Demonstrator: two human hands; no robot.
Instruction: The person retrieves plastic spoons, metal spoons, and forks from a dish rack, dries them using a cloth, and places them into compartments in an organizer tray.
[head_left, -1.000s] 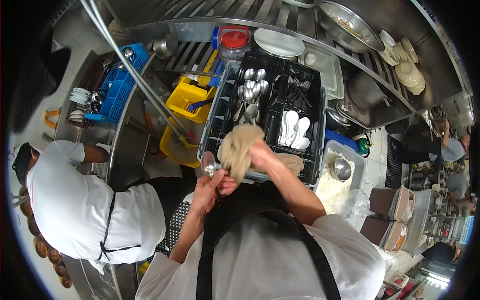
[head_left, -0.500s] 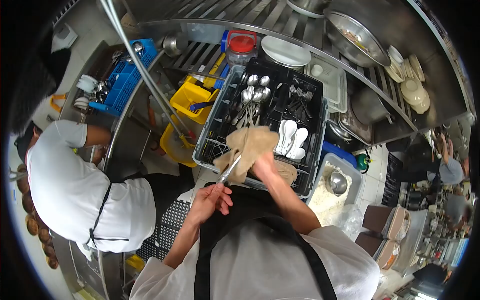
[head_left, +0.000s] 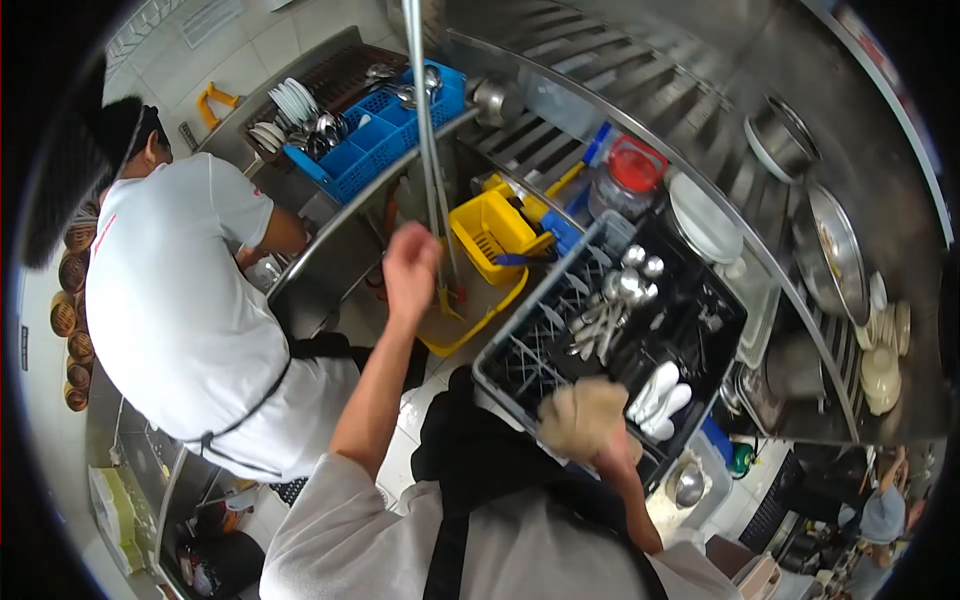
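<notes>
My right hand (head_left: 617,455) is closed on a bunched tan cloth (head_left: 580,418) over the near edge of the grey rack (head_left: 505,375). Raised to the left, my left hand (head_left: 412,268) is smeared by motion, so I cannot tell what its fingers do; no utensil shows in it. It is nearest to the metal poles (head_left: 428,150) and the yellow basket (head_left: 490,230). In a black divided tray (head_left: 690,265) inside the rack lie several metal spoons (head_left: 625,290), dark forks (head_left: 712,318) and white soup spoons (head_left: 660,400).
A co-worker in a white shirt (head_left: 190,320) stands close on my left. Beyond are a blue cutlery basket (head_left: 365,160) and stacked white plates (head_left: 292,103). Slatted metal shelves (head_left: 690,110) with a steel bowl (head_left: 832,255) cross the back right. A red-lidded jar (head_left: 635,165) stands behind the rack.
My left hand has swung up and left, away from the cloth; the metal utensil it held no longer shows. My right hand still holds the cloth. The view has turned left.
</notes>
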